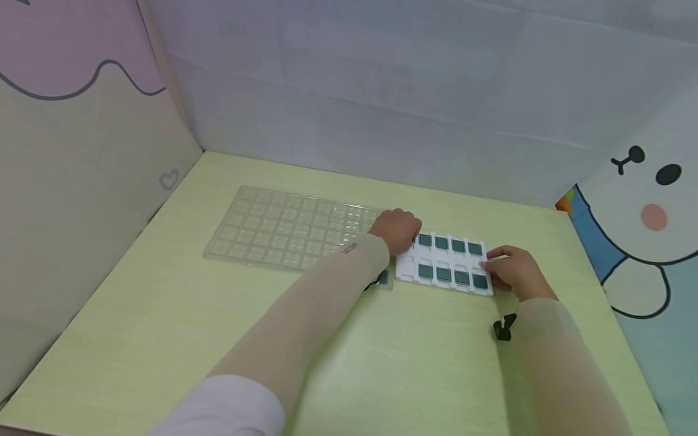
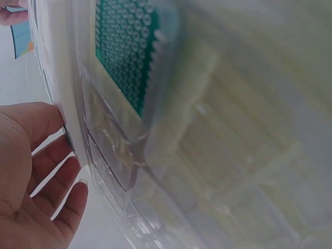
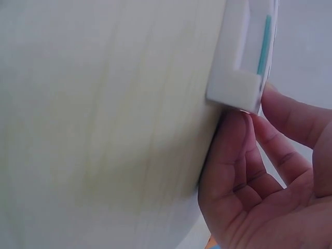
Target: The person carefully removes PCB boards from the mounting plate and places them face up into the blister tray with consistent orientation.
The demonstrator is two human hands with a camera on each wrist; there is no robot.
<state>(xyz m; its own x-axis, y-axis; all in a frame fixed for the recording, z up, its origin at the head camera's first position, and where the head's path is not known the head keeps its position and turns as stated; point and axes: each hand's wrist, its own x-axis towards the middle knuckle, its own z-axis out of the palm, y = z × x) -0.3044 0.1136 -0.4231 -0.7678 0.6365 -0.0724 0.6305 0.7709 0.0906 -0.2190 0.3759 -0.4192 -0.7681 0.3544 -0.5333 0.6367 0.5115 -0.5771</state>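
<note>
A white slotted tray lies on the table, with several small green circuit boards in two rows of slots. Its front-left slot holds no board. My left hand is at the back-left corner, thumb and forefinger around a dark green board edge at the tray; the palm hides most of that slot. At the other end, my right hand pinches the tray's right edge, thumb on top and a finger underneath. Left of the white tray is a clear plastic tray with many square pockets.
One green board sits in the clear tray's front-right corner, partly behind the left wrist. A black clip shows beside the right wrist. White cloth walls close off the table's back and sides.
</note>
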